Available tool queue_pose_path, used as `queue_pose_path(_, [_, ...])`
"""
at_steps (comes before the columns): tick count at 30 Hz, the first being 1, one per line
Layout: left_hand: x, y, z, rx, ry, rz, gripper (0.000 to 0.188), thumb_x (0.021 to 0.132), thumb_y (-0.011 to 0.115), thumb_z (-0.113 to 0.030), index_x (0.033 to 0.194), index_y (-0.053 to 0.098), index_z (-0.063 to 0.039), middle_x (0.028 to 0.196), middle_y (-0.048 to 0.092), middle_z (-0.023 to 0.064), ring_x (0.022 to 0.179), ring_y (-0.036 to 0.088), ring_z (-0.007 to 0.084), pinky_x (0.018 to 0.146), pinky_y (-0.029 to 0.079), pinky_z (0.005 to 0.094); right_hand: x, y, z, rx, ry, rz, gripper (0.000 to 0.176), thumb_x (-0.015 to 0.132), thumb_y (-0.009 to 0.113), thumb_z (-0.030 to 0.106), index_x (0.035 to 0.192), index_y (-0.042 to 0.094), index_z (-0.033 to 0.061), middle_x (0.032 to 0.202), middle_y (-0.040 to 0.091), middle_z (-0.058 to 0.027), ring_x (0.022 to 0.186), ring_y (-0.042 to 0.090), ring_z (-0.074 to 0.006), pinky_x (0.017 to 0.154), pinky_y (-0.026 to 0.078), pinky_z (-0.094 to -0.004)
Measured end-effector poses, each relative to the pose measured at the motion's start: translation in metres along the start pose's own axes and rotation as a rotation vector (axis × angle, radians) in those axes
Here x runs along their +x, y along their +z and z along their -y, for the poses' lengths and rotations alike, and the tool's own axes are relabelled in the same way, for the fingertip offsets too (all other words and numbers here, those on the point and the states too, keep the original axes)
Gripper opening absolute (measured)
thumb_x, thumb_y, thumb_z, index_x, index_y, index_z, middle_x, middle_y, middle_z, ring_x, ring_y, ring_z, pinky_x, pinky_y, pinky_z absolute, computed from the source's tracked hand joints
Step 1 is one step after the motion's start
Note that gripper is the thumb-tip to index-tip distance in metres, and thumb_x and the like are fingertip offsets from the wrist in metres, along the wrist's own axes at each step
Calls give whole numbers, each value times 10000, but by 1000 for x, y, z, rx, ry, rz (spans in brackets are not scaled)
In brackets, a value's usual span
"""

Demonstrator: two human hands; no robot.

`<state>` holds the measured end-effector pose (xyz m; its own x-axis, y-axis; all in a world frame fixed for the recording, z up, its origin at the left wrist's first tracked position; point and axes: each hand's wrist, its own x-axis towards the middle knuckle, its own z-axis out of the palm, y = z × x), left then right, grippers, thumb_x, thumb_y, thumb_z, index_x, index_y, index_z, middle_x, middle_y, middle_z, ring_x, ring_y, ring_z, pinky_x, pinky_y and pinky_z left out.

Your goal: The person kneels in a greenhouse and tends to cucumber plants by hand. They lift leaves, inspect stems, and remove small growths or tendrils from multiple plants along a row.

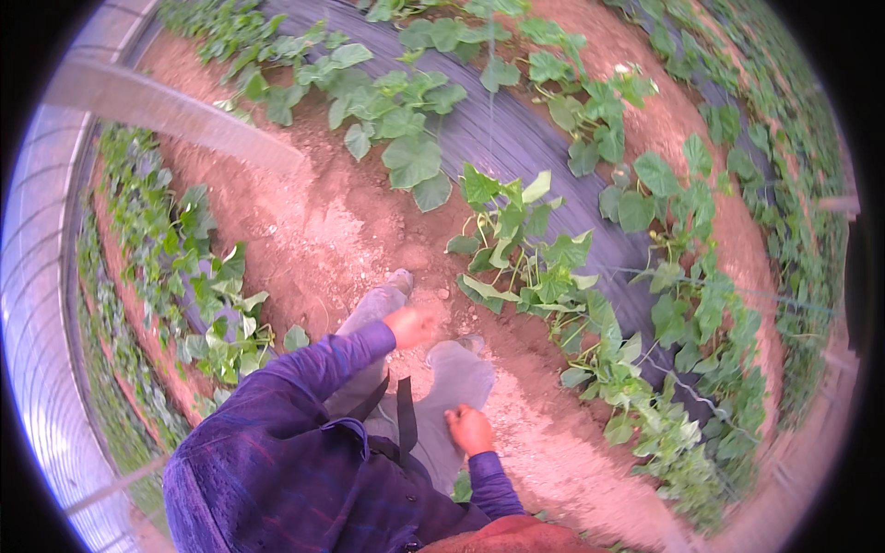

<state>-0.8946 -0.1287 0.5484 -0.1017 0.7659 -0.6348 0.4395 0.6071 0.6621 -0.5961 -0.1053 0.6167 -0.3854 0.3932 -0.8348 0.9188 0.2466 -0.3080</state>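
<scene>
My left hand [413, 326] hangs over the soil path in front of my left leg, blurred, and I see nothing in it. My right hand [470, 428] is beside my right thigh, its fingers curled and nothing visible between them. Both hands come out of dark purple sleeves. Below them are my grey trousers [460, 380] and two dark straps [406, 418] hanging from my waist. To the right of my hands, broad-leaved vine plants [511, 235], like cucumber or melon, spread over a bed's edge. Neither hand touches them.
Dark plastic mulch film [532, 173] covers the bed on the right. Another row of vines [207, 276] grows on the left. A pale post [180, 114] slants across the upper left, before the ribbed greenhouse wall [38, 276]. A thin string [719, 285] crosses the right-hand vines.
</scene>
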Motion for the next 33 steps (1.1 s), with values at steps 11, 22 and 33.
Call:
queue_pose_path(11, [-53,-11,105,-255,-127,-1,336,861,746,-216,1168,708,-86,896,752,118,828,729,231,768,571,370,-11,-5,135,-36,-28,28,308,895,691,380,998,729,91,926,734,-202,897,702,-416,803,546,-503])
queue_pose_path(22, [-88,-254,302,-79,-280,-172,276,857,745,-205,1094,713,-67,901,750,117,841,728,244,790,576,372,56,-18,335,240,-36,-256,339,898,722,293,1076,693,6,925,733,-228,881,725,-381,790,563,-461])
queue_pose_path(33, [-68,-350,361,-135,-333,-261,292,870,728,-127,1138,696,-16,936,753,120,851,719,199,778,572,348,104,-40,414,328,-166,-296,327,864,746,254,1093,695,26,916,732,-197,879,717,-362,787,560,-452])
